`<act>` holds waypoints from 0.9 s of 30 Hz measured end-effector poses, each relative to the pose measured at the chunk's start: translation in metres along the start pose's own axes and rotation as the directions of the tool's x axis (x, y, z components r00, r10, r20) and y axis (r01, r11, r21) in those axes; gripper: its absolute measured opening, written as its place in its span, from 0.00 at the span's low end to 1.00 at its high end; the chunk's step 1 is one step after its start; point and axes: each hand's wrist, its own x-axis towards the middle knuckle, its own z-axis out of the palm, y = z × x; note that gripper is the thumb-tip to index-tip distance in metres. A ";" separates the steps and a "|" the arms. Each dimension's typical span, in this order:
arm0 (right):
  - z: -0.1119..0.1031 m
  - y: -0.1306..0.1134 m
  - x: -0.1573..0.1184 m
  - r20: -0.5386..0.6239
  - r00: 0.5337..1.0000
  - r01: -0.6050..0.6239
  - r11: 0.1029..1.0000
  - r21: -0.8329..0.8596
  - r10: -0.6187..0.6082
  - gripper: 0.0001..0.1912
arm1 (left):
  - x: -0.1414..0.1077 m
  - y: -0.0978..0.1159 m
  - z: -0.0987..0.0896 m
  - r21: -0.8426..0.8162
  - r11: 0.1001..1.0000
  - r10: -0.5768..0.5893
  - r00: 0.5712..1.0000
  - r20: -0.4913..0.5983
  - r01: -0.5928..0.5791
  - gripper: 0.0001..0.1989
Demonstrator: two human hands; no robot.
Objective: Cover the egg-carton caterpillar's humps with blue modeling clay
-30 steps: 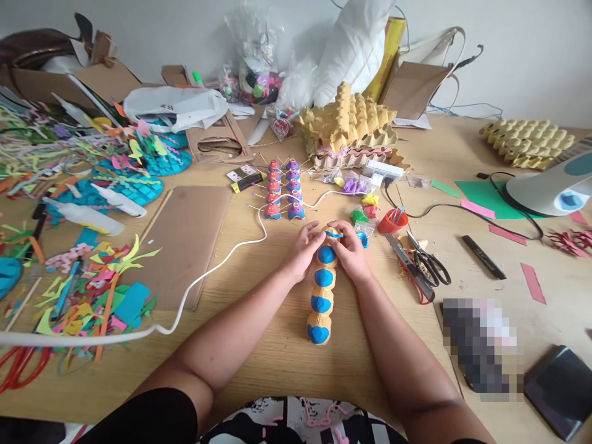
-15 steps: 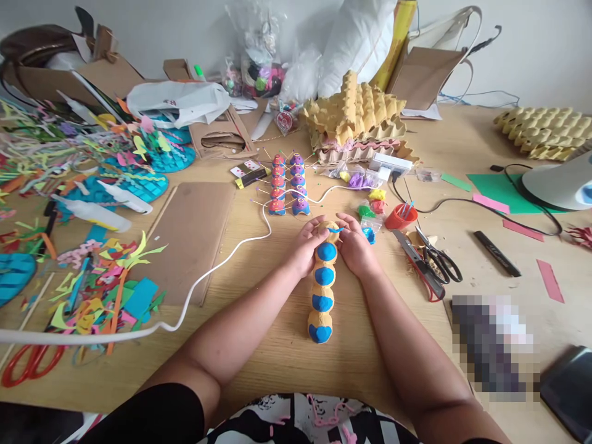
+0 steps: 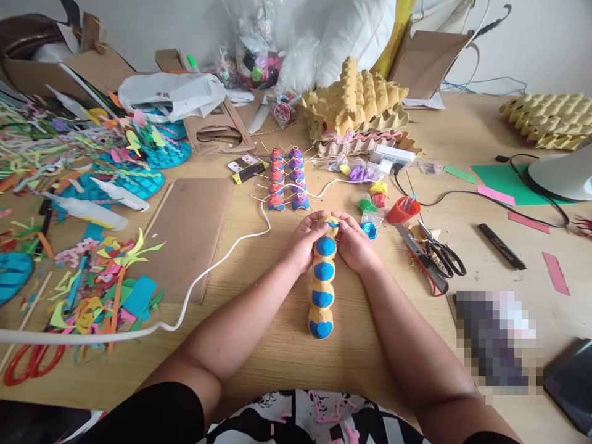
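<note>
Blue-dabbed carton strip | left hand, right hand flanking far end | fingers clamped on it | forearms converging

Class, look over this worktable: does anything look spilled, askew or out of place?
Yes: paper scraps lie strewn untidily at the left, and a white cord snakes across the table, where it might snag.

The cupped strip looks to me like rough, matt pulp, its blue patches smooth and clay-like; the tabletop is smooth wood, the red cup plastic, the scissor blades metal.
</note>
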 end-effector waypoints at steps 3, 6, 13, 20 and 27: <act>0.001 -0.001 -0.001 0.028 0.999 -0.019 0.999 0.048 0.017 0.29 | -0.001 0.001 0.001 -0.036 0.999 -0.025 1.000 0.008 0.025 0.36; 0.002 -0.001 -0.001 0.048 0.998 -0.033 0.997 0.073 0.029 0.29 | -0.002 0.001 0.001 -0.051 0.998 -0.041 0.999 0.015 0.042 0.36; 0.000 0.002 0.002 0.024 1.000 -0.012 0.997 0.074 0.011 0.29 | -0.001 0.000 0.000 -0.024 0.998 -0.056 0.998 0.021 0.057 0.36; 0.004 0.002 0.002 0.034 0.999 0.004 0.997 0.074 -0.006 0.31 | -0.003 0.001 0.002 -0.064 0.995 -0.071 0.997 0.005 0.071 0.36; 0.003 0.002 0.001 0.021 1.000 0.001 0.996 0.085 -0.002 0.29 | -0.002 -0.001 0.001 -0.050 0.997 -0.053 0.999 0.006 0.053 0.34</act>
